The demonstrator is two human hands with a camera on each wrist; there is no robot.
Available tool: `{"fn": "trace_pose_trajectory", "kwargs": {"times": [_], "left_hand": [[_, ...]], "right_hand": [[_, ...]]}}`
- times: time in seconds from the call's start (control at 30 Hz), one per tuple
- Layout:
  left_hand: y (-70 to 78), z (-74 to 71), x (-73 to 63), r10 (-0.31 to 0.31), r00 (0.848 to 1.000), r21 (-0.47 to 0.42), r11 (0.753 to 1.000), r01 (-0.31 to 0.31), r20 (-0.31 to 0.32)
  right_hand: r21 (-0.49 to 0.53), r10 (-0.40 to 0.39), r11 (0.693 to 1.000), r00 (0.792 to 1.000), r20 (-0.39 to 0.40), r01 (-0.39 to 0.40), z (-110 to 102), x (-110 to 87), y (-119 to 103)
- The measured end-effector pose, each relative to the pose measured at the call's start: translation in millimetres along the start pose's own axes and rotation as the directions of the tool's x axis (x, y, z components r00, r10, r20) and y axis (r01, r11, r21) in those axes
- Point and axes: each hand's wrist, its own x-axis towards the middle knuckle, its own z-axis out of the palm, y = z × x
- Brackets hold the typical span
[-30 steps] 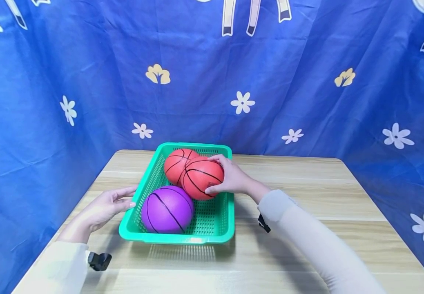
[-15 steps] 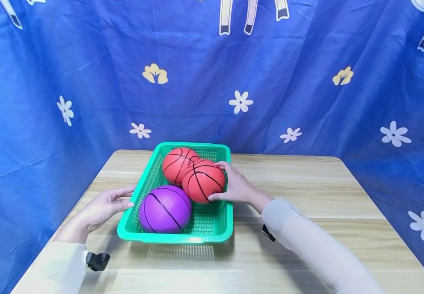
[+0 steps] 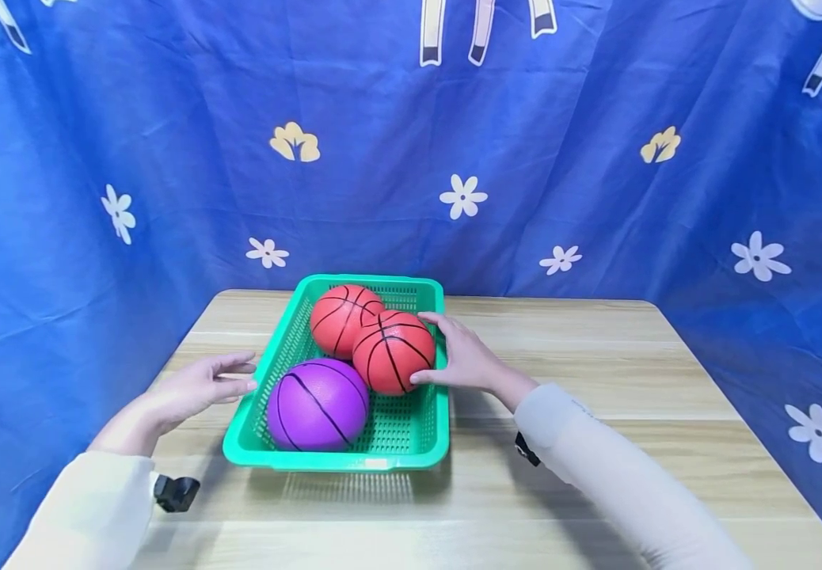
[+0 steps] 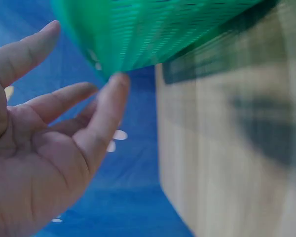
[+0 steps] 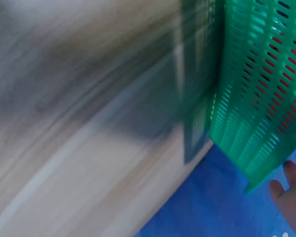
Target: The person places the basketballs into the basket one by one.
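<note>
A green plastic basket (image 3: 336, 459) with slotted walls stands on the table, holding a purple basketball (image 3: 317, 405) at its near left. Two small red basketballs share it: a rear one (image 3: 343, 317) at the far left, and a front one (image 3: 394, 354) touching it. My right hand (image 3: 464, 352) reaches over the right rim, thumb and fingers loosely spread at the front red ball's right side. On the other side, my left hand (image 3: 197, 389) is beside the left rim, fingers extended, fingertips close to it. In the left wrist view its fingers (image 4: 106, 116) are apart, below the basket's edge.
The wooden table (image 3: 561, 348) extends to the right of the basket and in front of it. Behind and at both sides hangs a blue curtain (image 3: 382, 206) with white flowers. Black wrist cameras (image 3: 176, 492) sit under the sleeves.
My right hand turned the front red basketball, lowered it slightly against the rear one, then loosened and drew back right. My left hand slid outward from the left rim.
</note>
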Motion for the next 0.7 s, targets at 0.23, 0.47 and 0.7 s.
{"fn": "trace_pose_trajectory", "kwargs": {"times": [0.23,0.47,0.7], "left_hand": [[41.2,-9.1,8.6,-0.005,1.0,0.114,0.993,0.007,-0.016],[90.0,-0.9,20.3,0.029,0.998,0.172,0.985,-0.018,-0.06],[121.2,20.5,32.9,0.096,0.978,0.296,0.954,-0.039,-0.183]], "right_hand": [[0.007,-0.002,1.0,1.0,0.0,0.002,-27.9,-1.0,-4.4],[-0.004,-0.018,1.0,0.999,-0.051,0.017,-61.2,-2.2,-6.9],[-0.021,0.011,1.0,0.993,-0.121,-0.014,-88.9,-8.4,-8.0]]}}
